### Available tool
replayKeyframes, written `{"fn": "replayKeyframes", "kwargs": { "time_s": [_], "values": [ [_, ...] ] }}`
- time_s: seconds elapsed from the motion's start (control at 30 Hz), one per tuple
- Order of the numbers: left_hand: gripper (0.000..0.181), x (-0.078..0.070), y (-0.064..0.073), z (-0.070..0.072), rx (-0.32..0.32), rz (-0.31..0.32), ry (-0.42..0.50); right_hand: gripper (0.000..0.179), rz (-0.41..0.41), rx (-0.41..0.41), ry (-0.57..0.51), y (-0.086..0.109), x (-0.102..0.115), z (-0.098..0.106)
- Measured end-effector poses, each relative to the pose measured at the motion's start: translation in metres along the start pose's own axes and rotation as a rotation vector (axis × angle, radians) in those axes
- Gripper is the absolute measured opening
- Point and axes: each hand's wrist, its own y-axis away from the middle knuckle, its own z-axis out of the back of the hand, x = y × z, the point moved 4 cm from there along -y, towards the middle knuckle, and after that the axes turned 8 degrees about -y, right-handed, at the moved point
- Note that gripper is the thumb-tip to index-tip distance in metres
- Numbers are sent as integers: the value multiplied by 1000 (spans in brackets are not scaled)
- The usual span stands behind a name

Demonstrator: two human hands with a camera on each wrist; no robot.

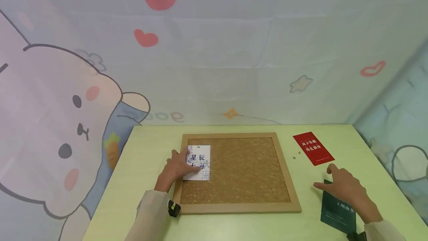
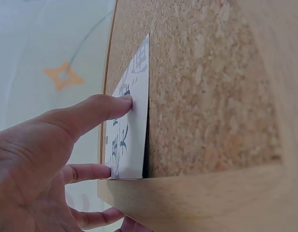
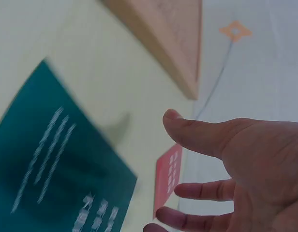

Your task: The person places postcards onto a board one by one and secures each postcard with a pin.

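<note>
A white card with dark printed characters and a small hole near its top lies at the left side of a cork board. My left hand rests on this card; in the left wrist view the thumb presses on its face and the index fingertip touches its edge. Several other fingers reach past the wooden frame. Over a dark green card hovers my right hand, its fingers spread and holding nothing. The right wrist view shows the green card apart from the hand.
A red card with white characters lies right of the board, beyond the right hand. Small dark specks dot the table between board and red card. Behind the table hangs a printed cloth.
</note>
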Motion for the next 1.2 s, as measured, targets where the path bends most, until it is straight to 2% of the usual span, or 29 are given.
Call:
{"fn": "replayKeyframes", "kwargs": {
  "time_s": [0.17,0.27,0.4,0.57,0.83,0.97,1.2],
  "values": [
    [95,-1,0,0,-2,2,-7,110,-239,39,73,15,-29,-5],
    [95,-3,1,-1,0,0,-6,119,-395,45,117,22,-43,-7],
    [94,-3,2,-1,2,2,-9,122,-492,84,146,30,-55,-14],
    [94,-4,3,3,9,6,-4,128,-509,132,124,32,-64,-24],
    [94,-5,3,0,9,7,-4,130,-426,155,23,29,-75,-30],
    [94,-5,3,1,7,1,0,128,-405,141,-29,30,-76,-31],
    [92,-4,3,3,4,4,3,128,-470,75,-84,31,-71,-31]
  ]
}}
